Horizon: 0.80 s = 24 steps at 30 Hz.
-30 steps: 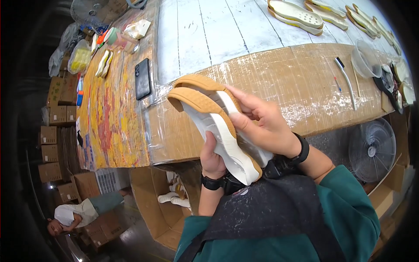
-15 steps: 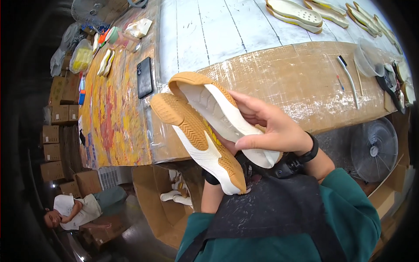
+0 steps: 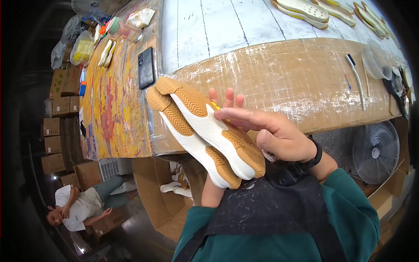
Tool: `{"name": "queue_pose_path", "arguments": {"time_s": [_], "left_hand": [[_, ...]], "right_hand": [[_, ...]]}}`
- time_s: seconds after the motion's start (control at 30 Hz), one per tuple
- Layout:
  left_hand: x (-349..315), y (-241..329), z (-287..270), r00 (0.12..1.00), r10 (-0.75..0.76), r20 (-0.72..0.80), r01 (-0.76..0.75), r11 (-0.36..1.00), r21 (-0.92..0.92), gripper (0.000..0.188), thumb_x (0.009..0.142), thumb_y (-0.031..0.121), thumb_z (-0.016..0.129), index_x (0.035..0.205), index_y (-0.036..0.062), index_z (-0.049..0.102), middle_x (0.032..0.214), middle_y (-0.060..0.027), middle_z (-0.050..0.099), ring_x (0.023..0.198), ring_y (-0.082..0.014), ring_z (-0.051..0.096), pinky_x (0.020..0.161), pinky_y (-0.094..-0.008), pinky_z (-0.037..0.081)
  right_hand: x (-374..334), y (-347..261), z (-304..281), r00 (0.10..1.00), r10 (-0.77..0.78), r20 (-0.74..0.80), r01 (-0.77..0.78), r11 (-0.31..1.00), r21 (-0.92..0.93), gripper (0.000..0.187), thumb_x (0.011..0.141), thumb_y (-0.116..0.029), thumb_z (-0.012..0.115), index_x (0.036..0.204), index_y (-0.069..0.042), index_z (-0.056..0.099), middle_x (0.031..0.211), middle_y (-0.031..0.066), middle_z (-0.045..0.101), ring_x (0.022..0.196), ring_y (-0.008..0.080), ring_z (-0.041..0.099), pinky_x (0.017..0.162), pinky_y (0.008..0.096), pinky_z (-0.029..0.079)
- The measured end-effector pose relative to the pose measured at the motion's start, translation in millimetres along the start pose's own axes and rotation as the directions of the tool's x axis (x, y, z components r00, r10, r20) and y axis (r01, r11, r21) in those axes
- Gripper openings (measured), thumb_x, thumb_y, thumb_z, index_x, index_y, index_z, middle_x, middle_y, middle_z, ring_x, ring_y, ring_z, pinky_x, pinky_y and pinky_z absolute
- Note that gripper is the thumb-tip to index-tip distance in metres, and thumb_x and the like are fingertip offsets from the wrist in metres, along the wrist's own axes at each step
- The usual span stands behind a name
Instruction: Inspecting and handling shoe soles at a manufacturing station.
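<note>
Two shoe soles (image 3: 218, 135) lie side by side in front of me, tan tread facing up, with white ribbed middles and white sidewalls. My left hand (image 3: 228, 98) supports them from underneath. The soles hide most of it; fingertips that look like its own stick out past their far edge. Over the right-hand sole is my right hand (image 3: 286, 135), its fingers stretched and thumb apart, the index fingertip at the sole's white edge. A strip of yellow shows beside that fingertip.
A cardboard-covered bench (image 3: 297, 83) holds a phone (image 3: 146, 67), a brush (image 3: 355, 81) and a clear tub (image 3: 375, 61). More soles (image 3: 301, 11) lie on the white top. Below are a fan (image 3: 375, 150) and an open carton (image 3: 152, 196). A person (image 3: 83, 207) sits at lower left.
The right-hand sole has turned over from its white inner side to its tan tread and now rests against the other. My right hand has loosened its grip on it.
</note>
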<state>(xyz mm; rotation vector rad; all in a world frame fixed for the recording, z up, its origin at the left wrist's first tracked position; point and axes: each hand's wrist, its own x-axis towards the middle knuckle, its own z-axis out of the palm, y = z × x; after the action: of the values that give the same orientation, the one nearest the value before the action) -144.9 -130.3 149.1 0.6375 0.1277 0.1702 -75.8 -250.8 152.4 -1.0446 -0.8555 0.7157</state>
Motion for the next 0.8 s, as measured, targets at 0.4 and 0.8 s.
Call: {"name": "queue_pose_path", "arguments": {"time_s": [0.4,0.8], "left_hand": [[6.5,9.2,-18.8,0.99,-0.008,0.139,0.057,0.934,-0.353,0.07,0.082,0.061,0.026,0.137,0.021,0.008,0.139,-0.0113,0.021,0.123,-0.0282,0.031,0.094,-0.0606,0.023],[10.3,12.8,-29.3,0.989,0.076,0.124,-0.035,0.952,-0.303,0.062,0.086,0.047,0.03,0.136,0.018,0.011,0.138,-0.0134,0.022,0.125,-0.0256,0.027,0.098,-0.054,0.02]], "right_hand": [[2.2,-9.6,10.6,0.941,-0.274,0.202,0.335,0.843,-0.42,0.093,0.055,-0.04,0.077,0.126,0.001,0.034,0.129,0.0215,0.035,0.121,0.0342,0.034,0.098,0.0383,0.028],[-2.9,3.1,7.2,0.979,-0.184,-0.091,0.169,0.974,-0.153,0.049,0.075,-0.005,0.051,0.122,0.003,0.04,0.132,0.0202,0.032,0.123,0.0255,0.033,0.101,0.0353,0.024]]}}
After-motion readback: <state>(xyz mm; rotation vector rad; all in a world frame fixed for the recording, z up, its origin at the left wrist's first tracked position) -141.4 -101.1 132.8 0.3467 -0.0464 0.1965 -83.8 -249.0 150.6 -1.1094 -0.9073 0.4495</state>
